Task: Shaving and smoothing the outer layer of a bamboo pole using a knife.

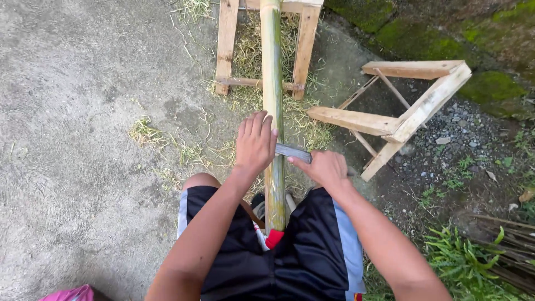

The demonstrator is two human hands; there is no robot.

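Bamboo pole (272, 83): far end cut off by the top edge; near end hidden between the person's thighs, behind the black shorts (312, 251). Blade (293, 151): only a short grey stretch shows right of the pole; its tip is hidden behind the pole and the left hand (254, 142), its handle inside the right hand (323, 167). Blade type cannot be told. Wooden trestle (262, 44) under the pole: top cut off by the frame edge. Pink object (69, 294) far left of the pole: mostly cut off at the bottom edge, kind unclear. Stick bundle (510, 248) far right of the pole: runs off the right edge.
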